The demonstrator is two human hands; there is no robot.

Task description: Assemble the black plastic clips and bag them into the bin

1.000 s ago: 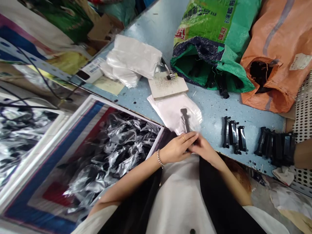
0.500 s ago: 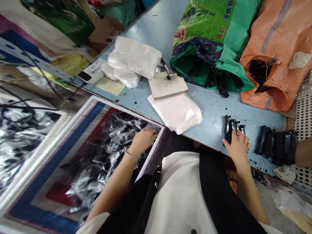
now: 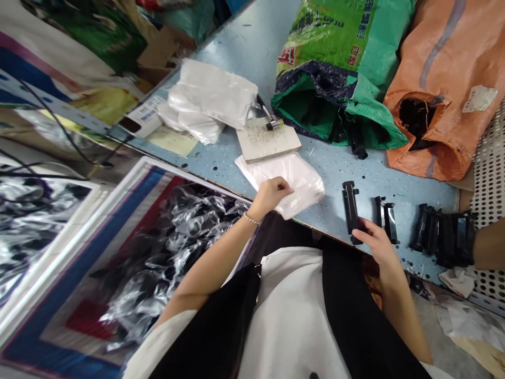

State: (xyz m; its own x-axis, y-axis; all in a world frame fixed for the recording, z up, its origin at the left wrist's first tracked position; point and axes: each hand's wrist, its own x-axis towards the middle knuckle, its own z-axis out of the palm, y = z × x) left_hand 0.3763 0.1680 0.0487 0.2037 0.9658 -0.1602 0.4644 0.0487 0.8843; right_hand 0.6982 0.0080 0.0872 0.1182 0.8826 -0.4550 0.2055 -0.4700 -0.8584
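Our right hand [image 3: 375,241] pinches the near end of a black part [image 3: 350,208], its long axis near-to-far over the worktop [image 3: 335,166], right of the plastic stack [image 3: 305,181], where our left hand [image 3: 271,196] half-curls, its hold unclear

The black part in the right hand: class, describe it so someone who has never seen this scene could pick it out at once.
Find the blue table, then the green sack on it. Below that in the view, between the nearer white bags and a pair of black pieces, is the black part. Only this one has its near end in the right hand.
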